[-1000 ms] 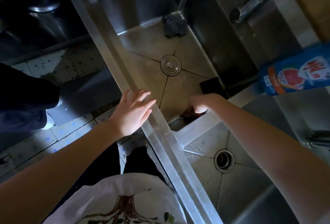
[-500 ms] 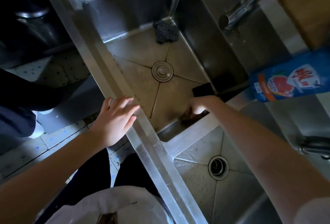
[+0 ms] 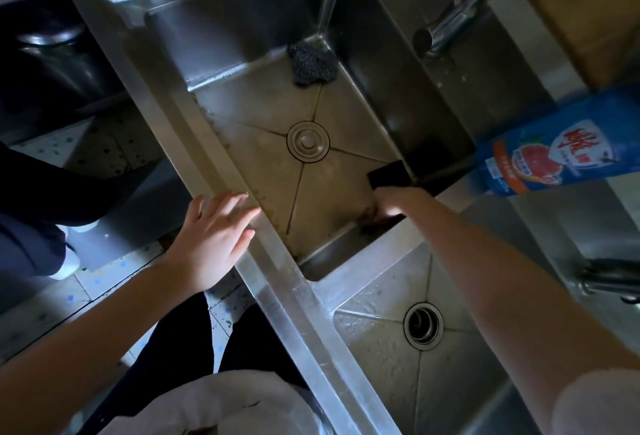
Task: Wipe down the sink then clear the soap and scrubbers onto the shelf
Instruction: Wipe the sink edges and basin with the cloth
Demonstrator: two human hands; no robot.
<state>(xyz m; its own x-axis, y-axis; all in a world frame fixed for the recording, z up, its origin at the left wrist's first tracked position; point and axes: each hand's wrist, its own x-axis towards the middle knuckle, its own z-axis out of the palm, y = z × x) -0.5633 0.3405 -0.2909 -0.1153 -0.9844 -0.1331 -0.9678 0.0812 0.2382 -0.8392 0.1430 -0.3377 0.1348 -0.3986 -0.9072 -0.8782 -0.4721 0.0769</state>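
Observation:
My right hand (image 3: 391,202) reaches down into the left basin (image 3: 242,143) of a steel double sink and presses a dark brown pad (image 3: 372,219) against the bottom by the divider wall; the fingers are mostly hidden. Flat on the front rim (image 3: 277,272) rests my left hand (image 3: 214,237), fingers apart and holding nothing. A grey steel-wool scrubber (image 3: 311,62) lies in the far corner of the basin. Just beyond my right hand is a black sponge (image 3: 388,173). A blue soap bottle (image 3: 561,154) stands at the right, behind the divider.
A round plug (image 3: 307,142) closes the left basin's drain. The right basin (image 3: 381,348) is wet with an open drain (image 3: 423,325). One faucet spout (image 3: 450,22) hangs over the far right side and another tap (image 3: 609,277) is at the right edge. Another person's shoe (image 3: 69,254) stands on the floor at left.
My right hand has stayed low at the near right corner of the basin, shifting slightly on the pad. My left hand remains on the rim. The view has shifted a little.

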